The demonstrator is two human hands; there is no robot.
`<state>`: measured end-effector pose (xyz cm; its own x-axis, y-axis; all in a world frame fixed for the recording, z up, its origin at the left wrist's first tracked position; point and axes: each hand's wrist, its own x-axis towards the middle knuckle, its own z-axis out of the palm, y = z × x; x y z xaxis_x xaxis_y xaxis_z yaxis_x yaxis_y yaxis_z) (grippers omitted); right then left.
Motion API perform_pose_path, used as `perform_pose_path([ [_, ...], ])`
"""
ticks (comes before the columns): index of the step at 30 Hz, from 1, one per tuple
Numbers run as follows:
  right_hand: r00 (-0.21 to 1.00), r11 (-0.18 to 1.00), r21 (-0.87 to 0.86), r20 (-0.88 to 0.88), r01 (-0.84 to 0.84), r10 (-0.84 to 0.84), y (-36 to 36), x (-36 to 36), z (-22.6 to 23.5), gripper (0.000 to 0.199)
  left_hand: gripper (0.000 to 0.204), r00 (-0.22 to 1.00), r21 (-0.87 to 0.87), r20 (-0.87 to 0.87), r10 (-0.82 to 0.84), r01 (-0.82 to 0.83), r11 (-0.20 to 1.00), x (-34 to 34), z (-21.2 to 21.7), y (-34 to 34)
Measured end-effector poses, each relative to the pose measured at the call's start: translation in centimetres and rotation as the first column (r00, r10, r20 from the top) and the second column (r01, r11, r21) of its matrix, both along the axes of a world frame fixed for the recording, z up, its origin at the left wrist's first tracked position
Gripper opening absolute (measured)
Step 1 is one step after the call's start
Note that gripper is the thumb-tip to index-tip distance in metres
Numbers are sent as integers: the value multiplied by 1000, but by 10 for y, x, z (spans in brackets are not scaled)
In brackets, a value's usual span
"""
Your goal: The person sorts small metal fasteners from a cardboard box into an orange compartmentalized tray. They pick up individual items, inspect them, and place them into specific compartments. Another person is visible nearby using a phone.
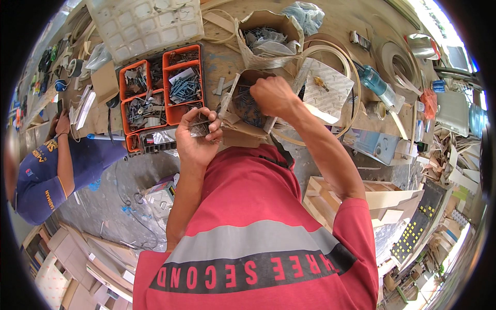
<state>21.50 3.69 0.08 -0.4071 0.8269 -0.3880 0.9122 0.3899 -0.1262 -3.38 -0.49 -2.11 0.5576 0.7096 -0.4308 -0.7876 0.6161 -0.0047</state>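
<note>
My left hand (199, 135) is turned palm up with its fingers curled over small thin metal pieces (200, 125) that look like screws. It is beside the front right corner of an orange-and-black organizer (166, 108) filled with screws and small hardware. To its right, an open cardboard box (238, 82) has dark screws or nails (245, 106) at its bottom. My right hand (274, 95) reaches over the right side of this box, its fingers bent closed and pointing down into it. Whatever is between those fingertips is hidden.
Behind the box stands an open carton (271, 59) of nails and plastic bags. A clear compartment lid (147, 26) lies behind the organizer. Coiled edging strip (345, 59) and a teal power tool (373, 80) are at right. A co-worker in a blue shirt (44, 170) works at left.
</note>
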Motion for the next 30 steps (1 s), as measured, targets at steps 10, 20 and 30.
perform_pose_path([
  [10, 999, 999, 25, -31, -35, 36, 2, 4, -20, 10, 29, 996, -29, -42, 76, -77, 997, -17, -1, -5],
  [20, 969, 898, 370, -153, 238, -194, -13, -6, -32, 9, 28, 996, -38, -75, 55, -58, 998, -17, -5, 0],
  [30, 988, 985, 92, -64, 147, -141, -14, -2, -12, 7, 28, 994, -26, -100, 48, -51, 998, -18, 2, 8],
])
